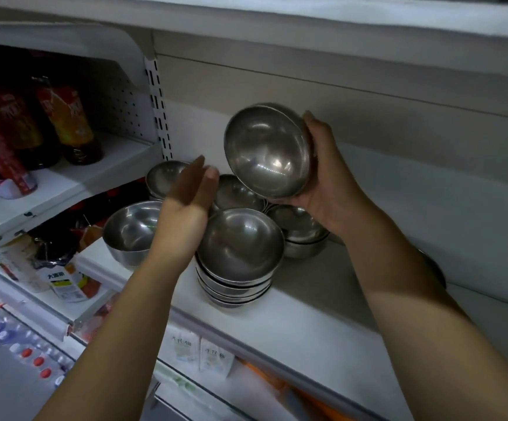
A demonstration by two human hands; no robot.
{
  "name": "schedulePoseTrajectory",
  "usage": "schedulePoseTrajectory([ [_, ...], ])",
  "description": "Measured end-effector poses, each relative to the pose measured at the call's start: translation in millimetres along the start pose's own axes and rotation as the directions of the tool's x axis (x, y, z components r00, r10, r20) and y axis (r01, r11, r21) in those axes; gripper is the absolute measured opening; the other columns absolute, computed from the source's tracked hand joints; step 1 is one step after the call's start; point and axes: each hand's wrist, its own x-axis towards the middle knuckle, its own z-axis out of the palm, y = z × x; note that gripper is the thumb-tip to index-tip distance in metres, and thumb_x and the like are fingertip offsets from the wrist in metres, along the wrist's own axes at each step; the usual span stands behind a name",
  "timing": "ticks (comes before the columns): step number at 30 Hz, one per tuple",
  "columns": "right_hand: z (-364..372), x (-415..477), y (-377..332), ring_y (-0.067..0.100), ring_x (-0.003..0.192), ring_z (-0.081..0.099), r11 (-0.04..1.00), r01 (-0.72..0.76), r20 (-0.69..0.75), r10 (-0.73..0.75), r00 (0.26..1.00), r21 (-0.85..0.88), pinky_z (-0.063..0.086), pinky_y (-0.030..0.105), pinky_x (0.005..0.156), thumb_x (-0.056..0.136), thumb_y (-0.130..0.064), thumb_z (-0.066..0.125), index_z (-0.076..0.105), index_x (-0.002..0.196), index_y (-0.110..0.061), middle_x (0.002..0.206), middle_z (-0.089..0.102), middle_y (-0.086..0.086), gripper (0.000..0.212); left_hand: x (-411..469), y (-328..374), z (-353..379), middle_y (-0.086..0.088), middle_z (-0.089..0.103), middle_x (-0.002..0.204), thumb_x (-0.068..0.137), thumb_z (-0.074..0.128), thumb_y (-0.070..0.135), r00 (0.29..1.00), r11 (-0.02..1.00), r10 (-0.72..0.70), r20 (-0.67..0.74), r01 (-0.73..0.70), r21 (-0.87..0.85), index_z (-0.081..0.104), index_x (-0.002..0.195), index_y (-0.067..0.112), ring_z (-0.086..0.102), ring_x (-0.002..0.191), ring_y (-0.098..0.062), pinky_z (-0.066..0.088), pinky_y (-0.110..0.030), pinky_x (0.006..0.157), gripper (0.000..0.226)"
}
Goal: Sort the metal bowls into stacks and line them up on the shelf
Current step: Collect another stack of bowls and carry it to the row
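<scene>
The right hand [328, 183] grips a metal bowl [267, 153] by its outside, thumb up along the rim and fingers curled under the base. The bowl is lifted off the shelf [292, 314] and tipped on its side, hollow facing left. The left hand [185, 202] holds nothing; its fingers are straight and together, palm turned toward the bowl, just apart from it.

Under the hands the other bowls sit in a cluster on the shelf. A front stack [237, 268] of several nested bowls is nearest, with a lower right stack [301, 235] beside it. A rear stack [236, 192] and a far bowl [163, 177] stand behind, and a big bowl [128, 232] sits alone at the left edge. Bottles [70, 123] stand on the next shelf bay to the left.
</scene>
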Motion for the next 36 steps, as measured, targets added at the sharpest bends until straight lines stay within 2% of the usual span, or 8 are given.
schedulePoseTrajectory([
  [2, 5.0, -4.2, -6.6, 0.035, 0.117, 0.066, 0.999, -0.03, -0.01, 0.03, 0.999, 0.025, 0.052, 0.068, 0.09, 0.083, -0.074, 0.054, 0.063, 0.133, -0.03, 0.131, 0.067, 0.008, 0.067, 9.3, 12.4, 2.9, 0.021, 0.065, 0.127, 0.088, 0.062, 0.057, 0.988, 0.989, 0.139, 0.064, -0.142, 0.048, 0.056, 0.139, 0.038, 0.061, 0.117, 0.007, 0.05, -0.022, 0.103, 0.055],
  [6, 10.0, -13.3, -14.7, 0.032, 0.101, 0.074, 0.993, -0.112, -0.13, 0.106, 0.986, -0.036, 0.059, 0.057, 0.078, 0.09, -0.076, 0.043, 0.068, 0.125, -0.03, 0.115, 0.076, 0.008, 0.063, 25.2, 27.9, 13.1, 0.026, 0.07, 0.099, 0.106, 0.052, 0.026, 0.935, 0.92, 0.35, 0.057, -0.355, 0.167, 0.066, 0.113, 0.035, 0.064, 0.098, 0.017, 0.047, -0.005, 0.083, 0.019],
  [14, 40.6, -42.8, -3.6, 0.027, 0.096, 0.07, 0.895, 0.017, -0.362, -0.198, 0.911, -0.446, 0.053, 0.039, 0.097, 0.1, -0.066, 0.03, 0.064, 0.118, 0.006, 0.11, 0.069, 0.024, 0.082, 38.5, 4.3, 5.2, -0.018, 0.07, 0.075, 0.104, 0.052, 0.024, 0.922, 0.868, 0.359, 0.145, -0.387, 0.31, 0.073, 0.084, 0.008, 0.068, 0.074, -0.029, 0.053, -0.041, 0.067, 0.033],
  [19, 48.9, -48.4, 19.1, -0.012, 0.088, 0.061, 0.866, 0.054, -0.458, -0.315, 0.832, -0.498, 0.045, 0.009, 0.077, 0.104, -0.038, 0.049, 0.067, 0.101, -0.036, 0.097, 0.068, -0.022, 0.019, 41.2, 2.1, -11.2, -0.027, 0.062, 0.072, 0.102, 0.052, 0.015, 0.912, 0.877, 0.298, 0.281, -0.378, 0.298, 0.067, 0.076, 0.0, 0.059, 0.072, -0.038, 0.044, -0.042, 0.064, 0.034],
  [22, 55.2, -49.5, 30.7, -0.013, 0.081, 0.062, 0.891, 0.012, -0.564, -0.297, 0.77, -0.453, 0.047, 0.013, 0.07, 0.107, -0.034, 0.043, 0.071, 0.097, -0.023, 0.092, 0.07, -0.012, 0.032, 34.9, 3.7, -18.6, -0.01, 0.07, 0.076, 0.102, 0.055, 0.017, 0.918, 0.92, 0.237, 0.318, -0.317, 0.229, 0.074, 0.081, 0.017, 0.066, 0.074, -0.017, 0.05, -0.024, 0.068, 0.028],
  [26, 69.0, -50.3, 43.6, 0.035, 0.103, 0.064, 0.941, -0.089, -0.711, -0.182, 0.679, -0.326, 0.053, 0.038, 0.085, 0.106, -0.037, 0.044, 0.062, 0.107, 0.01, 0.107, 0.066, 0.029, 0.05, 25.3, 5.9, -30.4, 0.027, 0.064, 0.086, 0.102, 0.056, 0.027, 0.914, 0.966, 0.104, 0.393, -0.187, 0.179, 0.064, 0.087, 0.048, 0.056, 0.076, 0.025, 0.038, 0.005, 0.063, 0.027],
  [30, 83.0, -57.8, 68.1, 0.036, 0.101, 0.064, 0.948, -0.114, -0.764, -0.164, 0.624, -0.297, 0.051, 0.043, 0.086, 0.105, -0.034, 0.048, 0.065, 0.117, -0.001, 0.111, 0.068, 0.018, 0.039, 20.8, -2.8, -38.1, 0.015, 0.068, 0.098, 0.102, 0.054, 0.035, 0.889, 0.972, 0.124, 0.442, -0.197, 0.125, 0.067, 0.106, 0.036, 0.059, 0.086, 0.016, 0.043, -0.009, 0.073, 0.013],
  [36, 89.8, -59.8, 68.8, 0.017, 0.066, 0.049, 0.961, -0.169, -0.837, -0.098, 0.538, -0.22, 0.035, 0.03, 0.059, 0.103, -0.029, 0.048, 0.057, 0.078, -0.015, 0.075, 0.058, 0.005, 0.031, 11.1, -9.8, -38.3, -0.001, 0.063, 0.07, 0.103, 0.044, 0.052, 0.873, 0.965, 0.09, 0.48, -0.195, 0.174, 0.062, 0.103, 0.025, 0.06, 0.068, 0.004, 0.042, -0.014, 0.056, 0.032],
])
